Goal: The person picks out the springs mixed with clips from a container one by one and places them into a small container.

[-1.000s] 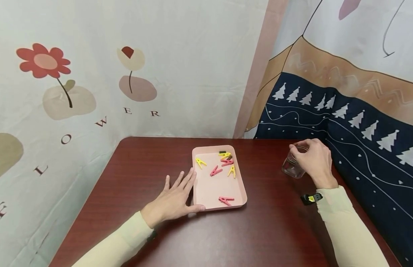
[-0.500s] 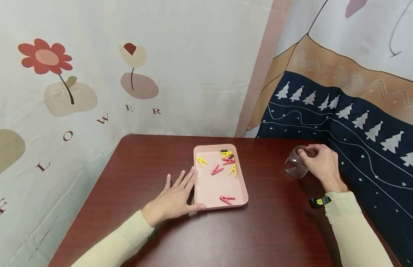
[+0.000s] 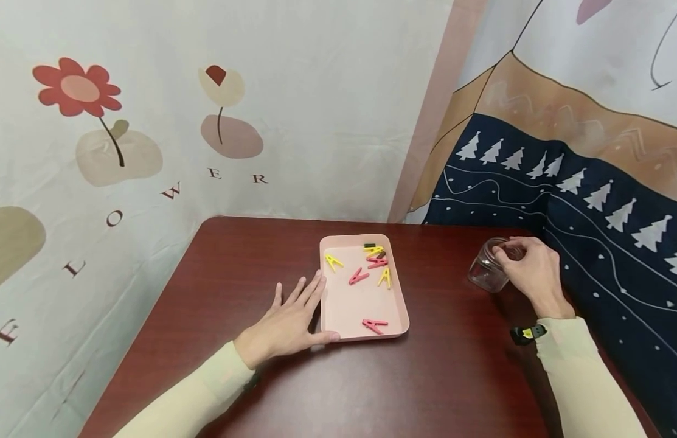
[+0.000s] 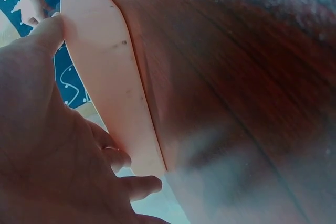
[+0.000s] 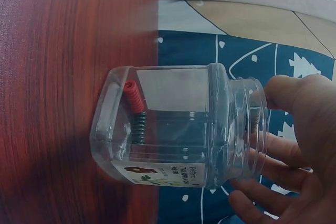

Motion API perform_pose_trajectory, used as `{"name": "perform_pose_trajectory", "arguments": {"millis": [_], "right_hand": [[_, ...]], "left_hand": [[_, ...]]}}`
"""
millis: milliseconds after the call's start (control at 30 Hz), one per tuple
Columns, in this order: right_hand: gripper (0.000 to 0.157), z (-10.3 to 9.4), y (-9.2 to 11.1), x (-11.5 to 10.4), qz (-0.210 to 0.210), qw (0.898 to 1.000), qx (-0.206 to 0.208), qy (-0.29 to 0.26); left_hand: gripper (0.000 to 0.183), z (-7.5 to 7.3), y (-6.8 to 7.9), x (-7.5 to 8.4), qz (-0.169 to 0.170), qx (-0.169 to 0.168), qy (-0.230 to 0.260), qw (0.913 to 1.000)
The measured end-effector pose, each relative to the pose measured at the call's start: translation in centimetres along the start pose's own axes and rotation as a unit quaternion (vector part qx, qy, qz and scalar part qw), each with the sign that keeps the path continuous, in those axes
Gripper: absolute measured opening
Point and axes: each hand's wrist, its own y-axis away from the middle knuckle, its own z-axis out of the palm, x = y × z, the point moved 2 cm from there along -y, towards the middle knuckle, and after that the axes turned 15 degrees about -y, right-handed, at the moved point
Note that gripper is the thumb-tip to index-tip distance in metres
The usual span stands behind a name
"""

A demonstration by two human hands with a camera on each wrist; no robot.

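Observation:
At the right back of the table stands a clear plastic jar point(image 3: 487, 271), with a red coiled piece point(image 5: 134, 97) and a dark coiled piece point(image 5: 138, 128) inside. My right hand point(image 3: 532, 267) pinches the jar's rim from the right, thumb at the mouth and fingers behind it. My left hand point(image 3: 286, 322) lies with spread, straight fingers along the left side of a pink tray point(image 3: 343, 310), the thumb at its front rim. Yellow clips point(image 3: 385, 278) and red clips point(image 3: 374, 325) lie in the tray; two small dark pieces point(image 3: 369, 246) are among those at its far end.
The tray and jar share a dark reddish wooden table point(image 3: 250, 249). Behind it hangs a pale curtain point(image 3: 327, 121) with flower prints, and a navy curtain point(image 3: 601, 261) with white trees runs close along the right edge.
My right hand has shifted from over the jar's mouth to the right side of its rim. My left hand stays against the tray. The head view has drifted slightly.

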Motion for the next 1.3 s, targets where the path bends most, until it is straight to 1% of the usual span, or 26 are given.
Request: {"name": "perform_pose_trajectory", "arguments": {"millis": [267,367,500,700,1100,1300], "right_hand": [[0.054,-0.16,-0.03,0.03,0.016,1.000,-0.016,0.016],[0.055,-0.17,-0.06,0.02,0.015,1.000,-0.016,0.016],[0.054,-0.07,0.05,-0.04,0.008,1.000,-0.014,0.014],[0.053,-0.01,0.23,-0.07,0.010,1.000,-0.010,0.018],[0.045,0.52,0.55,-0.67,-0.002,1.000,0.020,0.017],[0.040,0.63,0.45,-0.91,-0.014,0.999,0.026,0.014]], "left_hand": [[0.129,0.03,-0.08,-0.04,0.001,0.000,-0.001,1.0000],[0.129,0.18,-0.16,-0.12,0.002,0.000,0.000,1.0000],[0.129,0.28,-0.21,-0.19,0.002,-0.001,0.000,1.0000],[0.130,0.16,-0.11,-0.16,0.005,0.000,0.001,1.0000],[0.130,0.04,-0.07,-0.22,0.008,-0.001,0.007,0.9999],[0.131,0.10,-0.17,-0.24,0.006,-0.005,0.010,0.9999]]}}
